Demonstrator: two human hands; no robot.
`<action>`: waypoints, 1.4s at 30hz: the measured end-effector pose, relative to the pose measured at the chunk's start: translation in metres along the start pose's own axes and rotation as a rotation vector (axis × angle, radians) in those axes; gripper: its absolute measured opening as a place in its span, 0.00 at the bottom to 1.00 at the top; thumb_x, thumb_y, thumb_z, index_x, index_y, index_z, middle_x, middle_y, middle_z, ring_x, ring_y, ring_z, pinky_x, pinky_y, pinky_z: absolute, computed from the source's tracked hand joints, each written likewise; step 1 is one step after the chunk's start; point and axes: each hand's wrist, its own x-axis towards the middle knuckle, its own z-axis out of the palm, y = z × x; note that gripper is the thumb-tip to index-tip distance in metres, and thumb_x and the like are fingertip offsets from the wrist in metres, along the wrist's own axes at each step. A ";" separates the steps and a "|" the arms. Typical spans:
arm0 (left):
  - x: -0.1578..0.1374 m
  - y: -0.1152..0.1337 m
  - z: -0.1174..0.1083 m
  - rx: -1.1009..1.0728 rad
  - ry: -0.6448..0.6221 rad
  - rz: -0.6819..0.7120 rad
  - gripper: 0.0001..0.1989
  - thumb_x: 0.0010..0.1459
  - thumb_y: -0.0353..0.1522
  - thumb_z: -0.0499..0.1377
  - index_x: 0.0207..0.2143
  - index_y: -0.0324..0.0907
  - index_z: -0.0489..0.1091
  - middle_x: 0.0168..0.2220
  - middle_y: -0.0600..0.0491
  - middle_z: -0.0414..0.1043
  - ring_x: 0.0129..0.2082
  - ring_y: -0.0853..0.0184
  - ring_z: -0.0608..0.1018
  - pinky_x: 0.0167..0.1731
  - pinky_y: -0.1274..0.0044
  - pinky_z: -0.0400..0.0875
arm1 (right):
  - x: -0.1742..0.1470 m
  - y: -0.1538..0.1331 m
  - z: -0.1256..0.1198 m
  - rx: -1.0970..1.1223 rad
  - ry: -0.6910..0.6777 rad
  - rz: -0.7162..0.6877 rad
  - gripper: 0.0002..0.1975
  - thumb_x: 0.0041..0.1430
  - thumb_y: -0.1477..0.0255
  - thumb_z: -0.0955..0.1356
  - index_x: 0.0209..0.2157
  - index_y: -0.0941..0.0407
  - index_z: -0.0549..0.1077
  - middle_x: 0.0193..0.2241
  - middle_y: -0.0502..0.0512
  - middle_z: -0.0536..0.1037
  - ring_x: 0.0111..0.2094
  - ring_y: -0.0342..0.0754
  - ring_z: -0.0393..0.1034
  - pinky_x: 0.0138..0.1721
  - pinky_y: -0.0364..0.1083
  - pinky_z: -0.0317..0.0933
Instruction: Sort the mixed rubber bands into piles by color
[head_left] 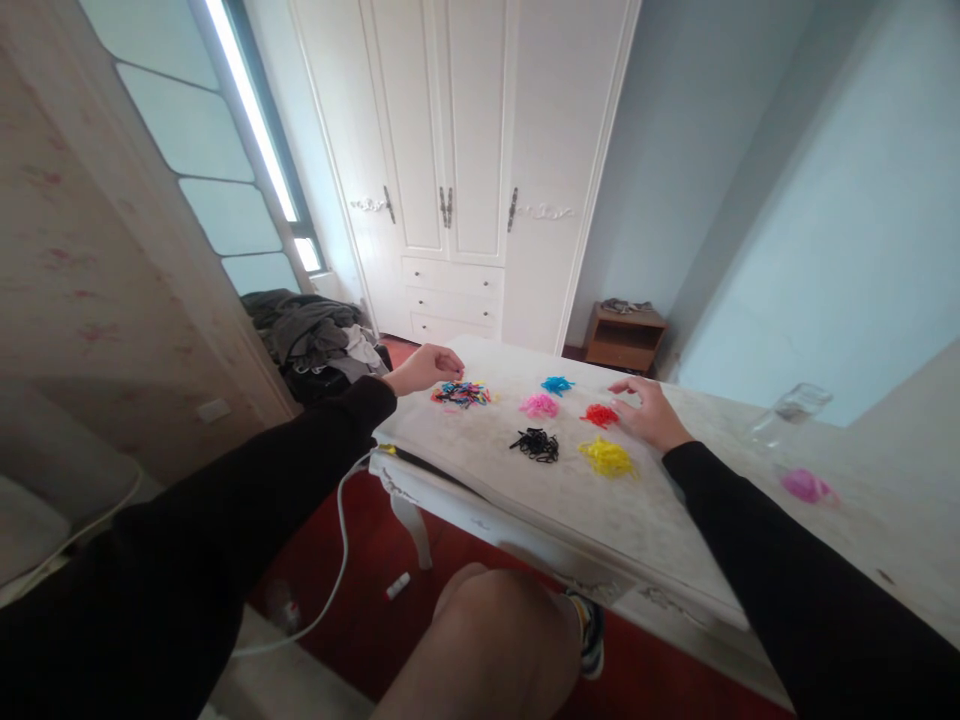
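Observation:
My left hand (426, 369) is just above the far edge of a mixed pile of multicoloured small rubber bands (463, 395). Its fingers are drawn together in a pinch, and whatever is between them is too small to make out. Beside the red pile of bands (599, 415), my right hand (651, 412) has its thumb and fingers apart and holds nothing visible. Between the hands lie a pink pile (540, 405), a blue pile (557, 385), a black pile (536, 445) and a yellow pile (608, 457), each of a single colour.
The piles lie on a white table (480, 470). On its right are a clear glass jar (791, 415) lying tilted and a pink bundle (808, 486). A white cable (343, 530) hangs by the left corner. Clothes (307, 330) are heaped behind, near a white wardrobe (472, 130).

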 end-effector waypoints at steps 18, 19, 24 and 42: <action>0.082 0.057 0.177 -0.252 -0.292 0.438 0.11 0.46 0.31 0.73 0.31 0.37 0.77 0.31 0.47 0.82 0.32 0.66 0.83 0.34 0.76 0.77 | -0.001 -0.037 -0.014 0.056 0.016 -0.067 0.10 0.61 0.60 0.71 0.38 0.50 0.81 0.38 0.56 0.84 0.47 0.60 0.67 0.53 0.63 0.61; 0.085 0.057 0.182 -0.249 -0.313 0.459 0.11 0.46 0.32 0.73 0.31 0.37 0.77 0.31 0.47 0.82 0.32 0.66 0.83 0.34 0.77 0.77 | -0.001 -0.038 -0.014 0.060 0.009 -0.076 0.10 0.61 0.59 0.72 0.38 0.50 0.82 0.38 0.56 0.84 0.47 0.60 0.67 0.52 0.63 0.62; 0.082 0.057 0.188 -0.309 -0.336 0.488 0.12 0.49 0.34 0.73 0.34 0.38 0.79 0.32 0.47 0.82 0.33 0.66 0.83 0.32 0.77 0.77 | -0.003 -0.048 -0.014 0.057 -0.051 -0.133 0.12 0.60 0.56 0.73 0.38 0.49 0.83 0.35 0.57 0.83 0.44 0.60 0.66 0.49 0.63 0.63; 0.071 0.052 0.183 -0.363 -0.373 0.424 0.15 0.44 0.31 0.75 0.35 0.37 0.78 0.29 0.50 0.81 0.30 0.68 0.82 0.32 0.79 0.77 | -0.004 -0.069 -0.017 0.016 -0.122 -0.220 0.08 0.62 0.61 0.73 0.35 0.50 0.82 0.35 0.55 0.82 0.45 0.57 0.67 0.51 0.59 0.61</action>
